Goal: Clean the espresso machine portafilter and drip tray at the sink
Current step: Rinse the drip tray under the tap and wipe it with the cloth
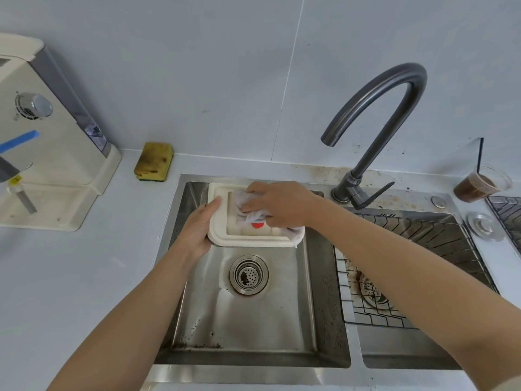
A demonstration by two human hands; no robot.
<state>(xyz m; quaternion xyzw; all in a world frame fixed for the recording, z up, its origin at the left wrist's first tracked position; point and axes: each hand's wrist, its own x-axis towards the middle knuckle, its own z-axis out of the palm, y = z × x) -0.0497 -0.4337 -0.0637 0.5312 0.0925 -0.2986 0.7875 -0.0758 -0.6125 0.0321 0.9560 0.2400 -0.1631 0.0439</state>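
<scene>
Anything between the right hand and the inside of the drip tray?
Only the cloth. The right hand presses it into the drip tray, which the left hand grips at its left rim over the sink. Nothing else visible lies between them.

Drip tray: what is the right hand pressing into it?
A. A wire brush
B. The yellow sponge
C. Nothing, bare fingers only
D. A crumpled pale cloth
D: the right hand bunches a pale cloth inside the drip tray, while the yellow sponge lies on the counter.
</scene>
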